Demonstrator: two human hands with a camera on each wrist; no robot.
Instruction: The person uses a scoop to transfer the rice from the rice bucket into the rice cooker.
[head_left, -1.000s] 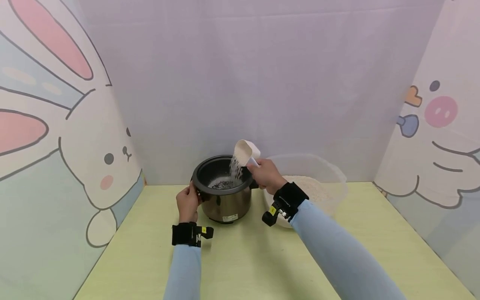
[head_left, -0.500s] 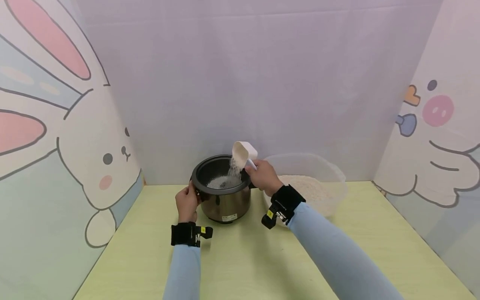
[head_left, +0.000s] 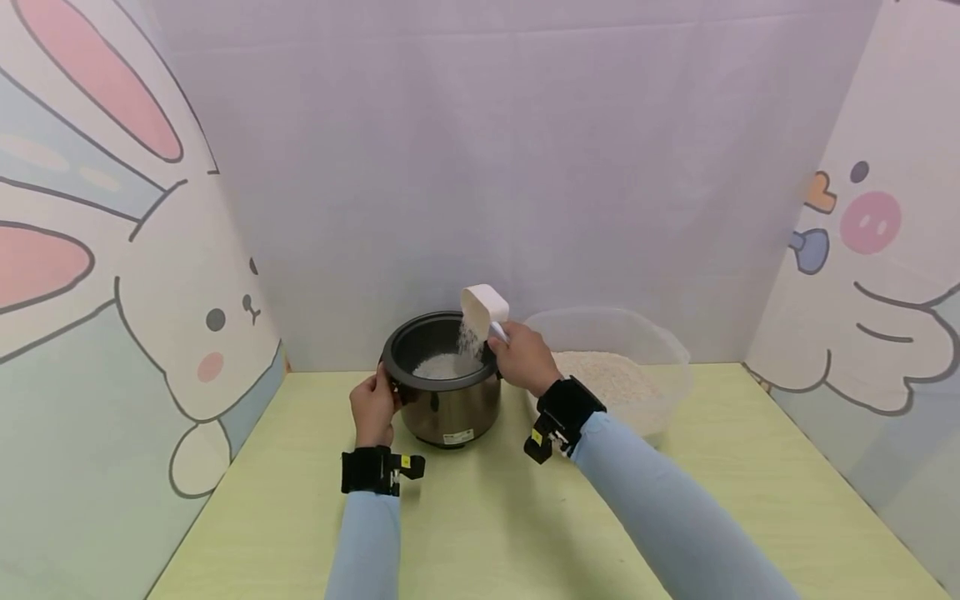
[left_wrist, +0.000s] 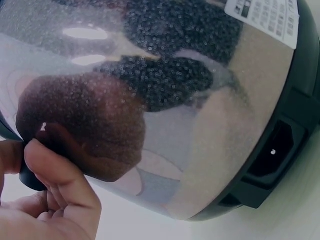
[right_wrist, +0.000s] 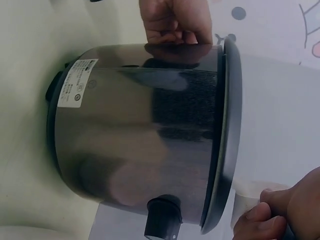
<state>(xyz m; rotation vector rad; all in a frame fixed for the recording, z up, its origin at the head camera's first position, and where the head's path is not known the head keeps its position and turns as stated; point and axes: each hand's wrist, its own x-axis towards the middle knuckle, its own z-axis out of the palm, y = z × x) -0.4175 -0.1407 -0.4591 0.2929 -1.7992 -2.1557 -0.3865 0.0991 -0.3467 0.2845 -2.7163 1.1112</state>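
Rice (head_left: 469, 336) streams from the tipped scoop (head_left: 483, 305), its handle gripped in the right hand's (head_left: 520, 359) curled fingers; left hand (head_left: 372, 406) pinches the cooker's (head_left: 444, 400) side handle, steadying it.

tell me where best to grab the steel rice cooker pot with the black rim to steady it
Probably the small black side handle under the rim of the steel rice cooker pot with the black rim, approached from the left. The wall is smooth, rounded and shiny, offering little purchase. The left hand already pinches that handle while the right hand tips the white scoop.
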